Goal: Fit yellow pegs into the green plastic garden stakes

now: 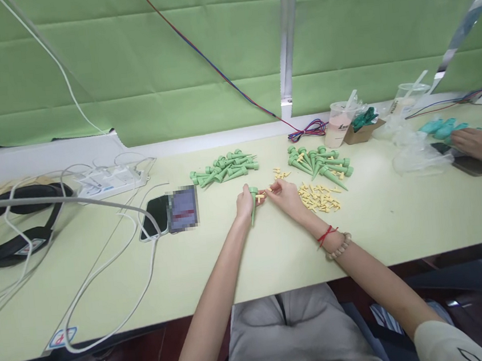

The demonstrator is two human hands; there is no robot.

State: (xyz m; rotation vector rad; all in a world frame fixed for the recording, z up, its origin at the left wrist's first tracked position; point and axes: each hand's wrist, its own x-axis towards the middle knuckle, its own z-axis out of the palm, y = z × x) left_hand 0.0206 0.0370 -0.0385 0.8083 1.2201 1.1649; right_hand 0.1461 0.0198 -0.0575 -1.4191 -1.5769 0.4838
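Note:
My left hand [244,202] grips a green cone-shaped plastic spike [253,204], tip pointing down toward me. My right hand [285,195] pinches a small yellow plastic piece [261,196] against the spike's wide top end. Behind my left hand lies a pile of green spikes [225,168]. Another pile of green spikes [321,164] lies behind my right hand. Loose yellow pieces [318,196] are scattered just right of my right hand, with a few more yellow pieces [281,174] behind it.
A phone [170,213] lies left of my hands, with white cables and a power strip [110,183] beyond. A black headset [13,224] sits far left. Drink cups [340,123] and a box stand at the back. Another person's hand [471,140] rests far right.

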